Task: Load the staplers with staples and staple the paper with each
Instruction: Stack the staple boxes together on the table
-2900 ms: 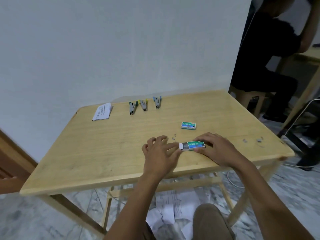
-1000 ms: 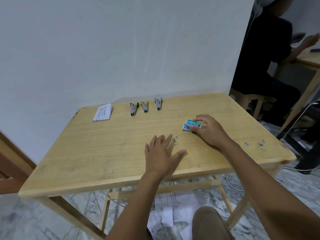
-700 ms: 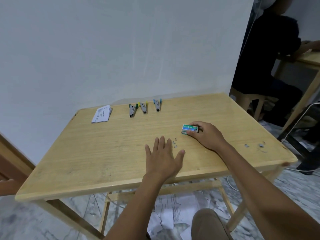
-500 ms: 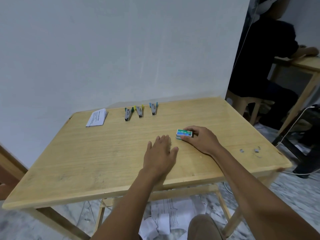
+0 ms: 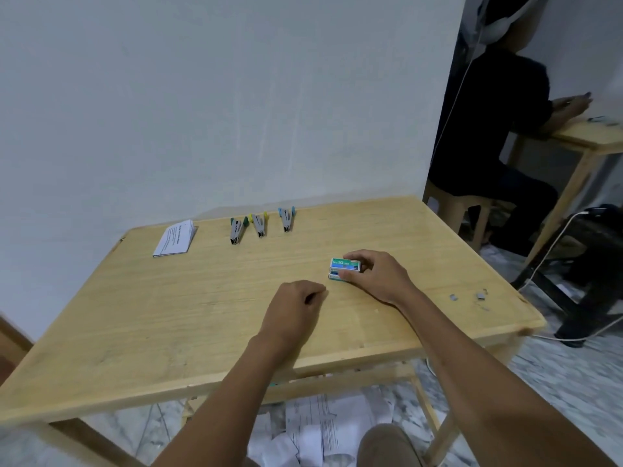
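1. The counter (image 5: 141, 332) carries everything for the task. The work sits near its front middle, while the tools lie in a row at the far edge by the wall.
2. The right hand (image 5: 374, 278) grips the staple boxes, fingers curled over the top and thumb at the near side. A moment ago it was carrying one box across to the other.
3. The left hand (image 5: 296, 306) was lying flat with spread fingers a second ago. It now rests on the counter curled into a loose fist, and I cannot tell whether anything is inside it.
4. The paper (image 5: 175, 237) lies as a small stack at the far left, untouched, so no stapling has begun.
5. The staple boxes were well apart about three seconds ago, the nearer one with its tray slid partly out. Now the top box (image 5: 345, 265) sits on the lower box (image 5: 335, 276), and both are shut with their contents hidden. This looks like tidying the supply, so a box must be reopened before loading.
6. The green-tipped stapler (image 5: 236, 227), the yellow-tipped stapler (image 5: 259, 225) and the blue-tipped stapler (image 5: 286, 219) lie side by side, well apart from both hands.
7. Loose staple bits (image 5: 455, 297) lie near the right edge. Those seen earlier by the left hand are no longer visible, either covered or gathered up.
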Motion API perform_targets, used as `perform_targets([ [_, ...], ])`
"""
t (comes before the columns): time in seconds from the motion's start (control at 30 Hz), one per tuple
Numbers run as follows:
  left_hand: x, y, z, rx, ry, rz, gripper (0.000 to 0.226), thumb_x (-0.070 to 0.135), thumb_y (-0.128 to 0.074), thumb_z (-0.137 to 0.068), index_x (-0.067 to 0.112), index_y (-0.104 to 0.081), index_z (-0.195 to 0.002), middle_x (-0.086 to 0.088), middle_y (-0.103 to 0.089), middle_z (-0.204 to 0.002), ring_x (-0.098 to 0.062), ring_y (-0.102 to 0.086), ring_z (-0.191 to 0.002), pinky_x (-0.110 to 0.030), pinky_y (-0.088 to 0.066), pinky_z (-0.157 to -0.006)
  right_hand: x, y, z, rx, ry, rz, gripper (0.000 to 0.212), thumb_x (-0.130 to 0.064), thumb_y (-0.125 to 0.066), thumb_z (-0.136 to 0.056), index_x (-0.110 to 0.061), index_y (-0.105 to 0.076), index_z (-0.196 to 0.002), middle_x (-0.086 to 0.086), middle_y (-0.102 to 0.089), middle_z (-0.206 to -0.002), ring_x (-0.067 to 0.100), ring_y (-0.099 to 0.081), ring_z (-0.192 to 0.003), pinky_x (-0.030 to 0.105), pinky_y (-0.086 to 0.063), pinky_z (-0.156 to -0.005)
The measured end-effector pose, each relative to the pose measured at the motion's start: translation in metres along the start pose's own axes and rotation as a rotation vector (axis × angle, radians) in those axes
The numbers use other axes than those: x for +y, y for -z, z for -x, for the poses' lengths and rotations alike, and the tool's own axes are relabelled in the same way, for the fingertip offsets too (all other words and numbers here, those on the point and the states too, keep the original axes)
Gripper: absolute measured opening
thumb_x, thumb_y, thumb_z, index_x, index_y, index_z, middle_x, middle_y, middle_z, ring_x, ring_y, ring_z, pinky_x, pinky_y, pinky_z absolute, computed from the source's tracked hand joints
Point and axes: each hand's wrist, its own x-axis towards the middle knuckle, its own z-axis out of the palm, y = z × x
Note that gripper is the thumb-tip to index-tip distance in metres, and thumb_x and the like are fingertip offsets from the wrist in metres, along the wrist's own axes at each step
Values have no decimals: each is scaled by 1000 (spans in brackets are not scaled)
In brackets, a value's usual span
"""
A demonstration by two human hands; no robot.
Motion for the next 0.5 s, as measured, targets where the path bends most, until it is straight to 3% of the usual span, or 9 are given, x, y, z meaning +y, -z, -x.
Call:
perform_targets([
  [0.1,-2,12,10,-33,-11,-41,25,28,-56,-94,28,-46,-72,10,-53,-73,-9,-50,-69,-44,-54,-76,-2,2,3,-12,9,21,51,-73,-62,-67,-49,-64,-112,-20,-68,-111,8,-61,-101,39,-54,-85],
  [0.17,-7,18,20,-16,-3,-38,26,29,-57,-95,21,-55,-70,10,-56,-74,-4,-51,-72,-40,-54,-78,-3,2,4,-19,21,46,51,-74,-61,-67,-50,-64,-112,-20,-68,-111,8,-61,-101,39,-53,-87],
  [0.23,-11,24,30,8,14,-11,17,27,-62,-94,21,-75,-85,7,-71,-84,-1,-61,-79,-26,-54,-80,-4,2,6,-30,29,59,51,-74,-62,-66,-51,-65,-111,-20,-69,-109,8,-61,-100,39,-53,-88],
  [0.33,-12,30,40,66,37,29,16,21,-68,-90,13,-78,-101,2,-77,-98,1,-66,-84,-7,-48,-76,-9,4,13,-71,47,69,49,-69,-68,-66,-51,-65,-111,-17,-69,-111,6,-62,-99,38,-54,-87],
  [0.5,-16,33,51,137,86,88,12,16,-74,-84,12,-80,-94,0,-78,-93,3,-65,-78,-3,-45,-73,-20,-1,42,-142,102,91,44,-55,-72,-77,-43,-64,-119,-13,-67,-117,7,-61,-104,37,-53,-91],
])
